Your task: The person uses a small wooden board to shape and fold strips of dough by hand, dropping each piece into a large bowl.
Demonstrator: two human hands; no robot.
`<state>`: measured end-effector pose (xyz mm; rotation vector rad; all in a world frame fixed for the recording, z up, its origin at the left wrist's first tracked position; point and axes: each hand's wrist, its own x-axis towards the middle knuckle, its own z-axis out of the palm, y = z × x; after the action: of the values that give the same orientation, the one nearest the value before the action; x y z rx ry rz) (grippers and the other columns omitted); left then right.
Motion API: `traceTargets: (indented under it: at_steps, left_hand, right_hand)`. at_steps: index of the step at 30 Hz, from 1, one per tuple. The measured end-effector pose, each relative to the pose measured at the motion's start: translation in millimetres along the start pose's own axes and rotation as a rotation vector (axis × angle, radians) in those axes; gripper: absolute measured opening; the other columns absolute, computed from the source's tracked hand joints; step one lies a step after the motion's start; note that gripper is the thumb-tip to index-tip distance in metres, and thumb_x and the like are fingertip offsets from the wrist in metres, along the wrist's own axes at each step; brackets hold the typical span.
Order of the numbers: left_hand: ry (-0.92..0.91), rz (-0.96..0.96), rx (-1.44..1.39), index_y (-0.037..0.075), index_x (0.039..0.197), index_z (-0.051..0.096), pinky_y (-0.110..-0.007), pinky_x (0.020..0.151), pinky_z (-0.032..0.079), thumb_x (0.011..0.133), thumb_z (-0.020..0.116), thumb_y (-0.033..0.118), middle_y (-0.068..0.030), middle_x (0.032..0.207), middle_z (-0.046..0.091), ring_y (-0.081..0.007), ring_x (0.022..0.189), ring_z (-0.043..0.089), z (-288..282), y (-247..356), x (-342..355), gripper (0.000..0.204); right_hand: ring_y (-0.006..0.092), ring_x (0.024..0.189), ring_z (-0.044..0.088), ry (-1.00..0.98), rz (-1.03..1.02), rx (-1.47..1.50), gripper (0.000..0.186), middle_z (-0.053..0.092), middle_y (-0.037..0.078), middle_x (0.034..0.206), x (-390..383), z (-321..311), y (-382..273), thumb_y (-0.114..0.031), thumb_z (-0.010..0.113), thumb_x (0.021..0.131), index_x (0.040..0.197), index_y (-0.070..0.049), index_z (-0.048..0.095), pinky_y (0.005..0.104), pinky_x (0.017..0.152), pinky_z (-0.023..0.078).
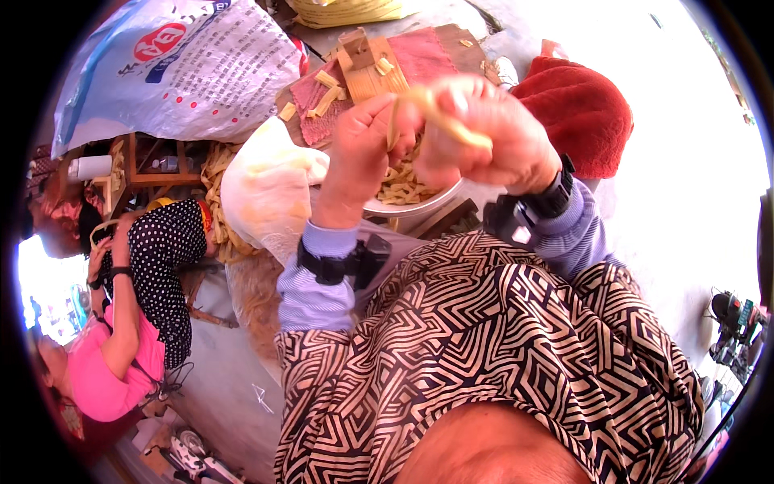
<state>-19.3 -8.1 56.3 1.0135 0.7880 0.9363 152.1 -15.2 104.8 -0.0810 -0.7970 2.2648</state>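
In front of my chest, a pale yellow strip (465, 131) is bent into a curve between my two hands. My left hand (364, 145) pinches it on one side with closed fingers. On the other side my right hand (504, 133), blurred by motion, is also closed on it. Under my hands is a white bowl (415, 207) of similar yellow strips (401, 189), partly hidden by them. Just beyond stands a wooden block (371, 66) on a pink cloth (419, 55), with several short yellow pieces (326, 101) beside it.
A large printed sack (201, 89) and a white cloth (262, 181) lie to the left, near more yellow strips (218, 173). A red plush-covered seat (576, 113) stands right. At far left sits a person in a pink top (117, 371), hands raised.
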Motion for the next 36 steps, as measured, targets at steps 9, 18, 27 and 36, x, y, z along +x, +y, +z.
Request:
traceTargets:
  at_steps: [9,18,27,36]
  left_hand:
    - [-0.018,-0.079,0.179,0.004,0.105,0.063,-0.018,0.052,0.035,0.095,0.054,0.022,0.0015,0.070,0.056,-0.0035,0.059,0.046,1,-24,0,0.023]
    - [-0.006,-0.075,0.527,0.001,0.085,0.066,-0.022,0.053,0.037,0.092,0.057,0.021,0.0040,0.065,0.052,-0.0039,0.058,0.042,-18,-1,18,0.022]
    - [0.014,-0.144,0.302,0.001,0.101,0.064,-0.019,0.048,0.028,0.096,0.052,0.026,0.0068,0.060,0.039,-0.0031,0.052,0.034,-17,-39,-2,0.028]
    - [-0.066,-0.110,0.518,-0.001,0.093,0.066,-0.018,0.052,0.030,0.094,0.054,0.019,0.0058,0.064,0.046,-0.0023,0.057,0.037,-23,-20,1,0.024]
  right_hand:
    - [0.0034,0.064,0.048,0.553,-0.042,-0.716,0.026,0.053,-0.006,0.068,-27,-44,17,-0.025,0.055,0.094,0.103,-0.002,0.065,0.0211,0.059,0.043]
    - [0.0051,0.051,0.046,0.709,0.413,-0.991,0.023,0.055,-0.003,0.063,-20,-61,26,-0.022,0.056,0.094,0.083,-0.005,0.067,0.0191,0.048,0.038]
    - [0.0139,0.073,0.063,0.794,-0.380,-1.527,0.029,0.065,0.005,0.080,-24,-60,6,-0.028,0.054,0.095,0.111,-0.006,0.065,0.0261,0.066,0.050]
    - [0.0100,0.060,0.055,0.659,0.398,-1.255,0.028,0.060,0.003,0.073,-16,-83,-3,-0.027,0.054,0.094,0.093,-0.003,0.069,0.0241,0.057,0.048]
